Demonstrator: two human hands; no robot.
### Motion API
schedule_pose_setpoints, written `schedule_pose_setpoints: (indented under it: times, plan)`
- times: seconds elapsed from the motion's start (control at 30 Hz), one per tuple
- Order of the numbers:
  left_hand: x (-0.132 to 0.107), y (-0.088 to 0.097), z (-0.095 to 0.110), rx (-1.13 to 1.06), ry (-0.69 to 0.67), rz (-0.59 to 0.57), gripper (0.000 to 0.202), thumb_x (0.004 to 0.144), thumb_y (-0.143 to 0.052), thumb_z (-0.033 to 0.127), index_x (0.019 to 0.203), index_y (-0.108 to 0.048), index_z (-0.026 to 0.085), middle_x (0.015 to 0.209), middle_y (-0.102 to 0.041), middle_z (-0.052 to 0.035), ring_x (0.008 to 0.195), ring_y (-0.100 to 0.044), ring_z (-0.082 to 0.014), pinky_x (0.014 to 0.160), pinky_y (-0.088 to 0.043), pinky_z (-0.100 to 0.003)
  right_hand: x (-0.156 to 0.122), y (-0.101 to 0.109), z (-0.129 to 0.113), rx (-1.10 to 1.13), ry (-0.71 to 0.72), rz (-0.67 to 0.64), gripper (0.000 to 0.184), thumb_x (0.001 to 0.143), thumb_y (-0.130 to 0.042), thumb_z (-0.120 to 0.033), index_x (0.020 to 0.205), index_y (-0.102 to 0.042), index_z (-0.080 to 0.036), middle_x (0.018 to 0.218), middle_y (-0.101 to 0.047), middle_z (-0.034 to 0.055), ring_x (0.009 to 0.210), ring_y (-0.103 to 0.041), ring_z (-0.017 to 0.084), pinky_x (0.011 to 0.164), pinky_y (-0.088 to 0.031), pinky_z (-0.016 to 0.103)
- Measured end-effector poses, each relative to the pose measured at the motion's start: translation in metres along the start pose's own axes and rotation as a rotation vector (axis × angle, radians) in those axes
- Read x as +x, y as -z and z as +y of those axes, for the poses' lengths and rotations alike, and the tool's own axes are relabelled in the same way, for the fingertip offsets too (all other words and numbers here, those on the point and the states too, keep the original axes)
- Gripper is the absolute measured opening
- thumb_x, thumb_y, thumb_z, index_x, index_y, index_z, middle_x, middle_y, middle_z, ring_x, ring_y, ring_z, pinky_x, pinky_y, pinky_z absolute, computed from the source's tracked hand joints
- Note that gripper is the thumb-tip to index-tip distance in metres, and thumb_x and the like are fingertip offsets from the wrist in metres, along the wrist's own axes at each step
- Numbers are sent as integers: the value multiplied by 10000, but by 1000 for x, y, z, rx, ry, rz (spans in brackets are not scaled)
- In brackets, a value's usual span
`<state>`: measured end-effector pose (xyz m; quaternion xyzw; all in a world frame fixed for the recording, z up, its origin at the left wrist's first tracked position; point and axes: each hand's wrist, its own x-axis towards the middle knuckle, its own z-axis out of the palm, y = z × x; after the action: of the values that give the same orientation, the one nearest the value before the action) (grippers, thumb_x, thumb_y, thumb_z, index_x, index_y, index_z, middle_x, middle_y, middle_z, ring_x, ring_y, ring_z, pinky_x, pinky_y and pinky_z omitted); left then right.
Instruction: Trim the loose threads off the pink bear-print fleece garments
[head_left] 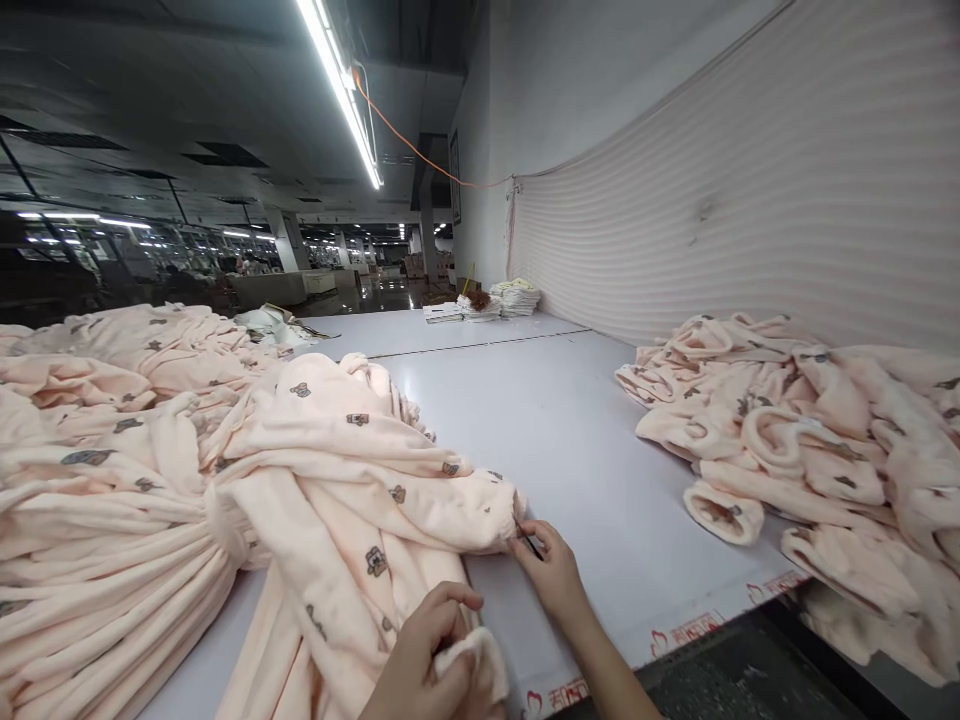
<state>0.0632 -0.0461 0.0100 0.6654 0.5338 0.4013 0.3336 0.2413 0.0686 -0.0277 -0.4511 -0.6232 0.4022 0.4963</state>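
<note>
A pale pink fleece garment (375, 480) with small brown bear prints lies across the table in front of me. My left hand (431, 655) is closed on a fold of it near the table's front edge, fingers curled and thumb pressed in. At the end of the outstretched sleeve, my right hand (551, 570) is closed, fingertips against the cuff (514, 510). A small, thin dark tool (534, 545) shows between its fingers; its tip is partly hidden, so its exact kind is unclear.
More pink fleece is heaped at the left (112, 480), and another pile of pink garments (810, 450) sits at the right, partly hanging over the front edge. Folded white stacks (516, 297) stand at the table's far end. A striped cloth (720, 210) covers the wall.
</note>
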Motion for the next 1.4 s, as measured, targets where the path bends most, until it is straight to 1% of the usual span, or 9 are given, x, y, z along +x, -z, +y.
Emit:
schedule_pose_setpoints:
  times: [0.13, 0.33, 0.43, 0.57, 0.67, 0.83, 1.13, 1.3, 1.4]
  plan:
    - [32, -8, 10, 144, 129, 146, 378, 846, -471, 383, 1187, -497, 222, 1090, -573, -73, 941, -573, -214, 832, -435, -340, -11, -10, -9, 122, -5, -126, 195, 765, -621, -363, 750, -648, -171, 815, -651, 44, 828, -611, 213, 760, -489, 289]
    - [63, -22, 1, 347, 193, 125, 79, 779, -486, 246, 731, -536, 207, 759, -537, -18, 724, -536, -207, 683, -380, -323, -23, -1, -6, 173, -91, -100, 237, 804, -616, -388, 840, -654, -157, 811, -683, 49, 817, -621, 209, 752, -497, 298]
    - [59, -30, -6, 308, 175, 113, 97, 812, -446, 234, 760, -524, 209, 836, -550, -38, 748, -550, -203, 702, -378, -316, -14, 2, -2, 172, -99, -14, 268, 785, -647, -380, 949, -623, -171, 935, -678, 70, 929, -608, 218, 847, -473, 320]
    - [57, -36, -14, 94, 210, 181, 312, 789, -571, 382, 1047, -537, 209, 950, -582, -63, 873, -565, -245, 782, -390, -331, -7, -7, -7, 223, -121, -76, 281, 838, -582, -364, 1049, -633, -186, 998, -696, 63, 964, -635, 213, 869, -486, 321]
    - [63, -33, -20, -84, 246, 239, 212, 725, -647, 356, 872, -618, 206, 886, -586, -46, 871, -542, -256, 790, -378, -330, -9, -12, -14, 203, -134, -146, 295, 850, -574, -314, 1106, -638, -182, 1039, -703, 64, 990, -639, 223, 897, -478, 340]
    - [65, -18, -26, -319, 300, 112, 266, 797, -554, 412, 800, -641, 160, 719, -638, -31, 778, -592, -235, 730, -434, -313, -13, -4, -26, -32, -23, -121, 267, 877, -536, -336, 1073, -645, -192, 1050, -699, 75, 990, -635, 225, 878, -482, 319]
    - [42, -8, -21, -1109, 519, 5, 379, 766, -643, 273, 1124, -588, 161, 856, -714, -61, 648, -644, -168, 636, -481, -267, -27, 5, -48, -340, 113, -281, 294, 856, -534, -238, 1127, -640, -277, 1006, -631, 33, 900, -638, 184, 767, -504, 255]
    - [38, -2, -13, -1133, 529, -50, 366, 774, -613, 267, 1121, -602, 153, 801, -707, -66, 634, -640, -187, 627, -486, -289, -32, 0, -51, -395, 155, -243, 258, 862, -518, -236, 1068, -669, -263, 921, -615, 28, 809, -634, 171, 705, -493, 242]
    - [35, 0, -10, -767, 465, -55, 318, 775, -614, 335, 1045, -648, 170, 789, -685, -54, 738, -631, -216, 715, -475, -306, -29, -1, -49, -271, 112, -204, 219, 885, -503, -266, 1024, -671, -247, 925, -632, 27, 862, -626, 172, 756, -486, 238]
